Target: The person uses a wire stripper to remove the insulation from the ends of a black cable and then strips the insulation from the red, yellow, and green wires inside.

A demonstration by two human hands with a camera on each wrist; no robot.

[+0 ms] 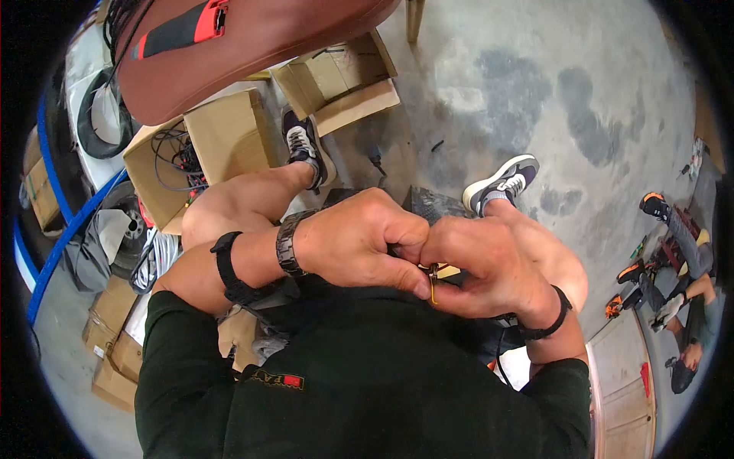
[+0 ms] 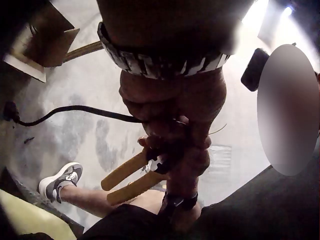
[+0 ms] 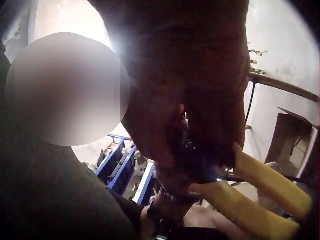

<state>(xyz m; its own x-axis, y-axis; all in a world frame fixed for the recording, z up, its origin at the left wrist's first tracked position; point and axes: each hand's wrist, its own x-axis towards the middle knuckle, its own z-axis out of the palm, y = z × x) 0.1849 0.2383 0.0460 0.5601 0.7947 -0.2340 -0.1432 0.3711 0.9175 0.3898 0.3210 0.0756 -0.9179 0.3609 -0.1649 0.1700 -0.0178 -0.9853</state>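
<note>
My left hand (image 1: 355, 245) and right hand (image 1: 485, 264) meet in front of my dark shirt, fingertips close together. A black cable (image 2: 75, 107), with a dark plug-like end, runs into the curled fingers of the left hand in the left wrist view. Yellow-handled pliers (image 2: 125, 171) jut from the right hand's grip, their handles spread apart; the jaws are hidden by the fingers. From between the thumbs pokes a thin yellow wire (image 1: 433, 291), seen in the head view.
A brown padded seat (image 1: 267, 46) at the upper left carries a red-and-black tool (image 1: 183, 30). Open cardboard boxes (image 1: 233, 134) stand by my left leg, one with cables (image 1: 180, 157). Another person (image 1: 692, 306) is at the right. Blue rack bars (image 1: 73, 229) stand left.
</note>
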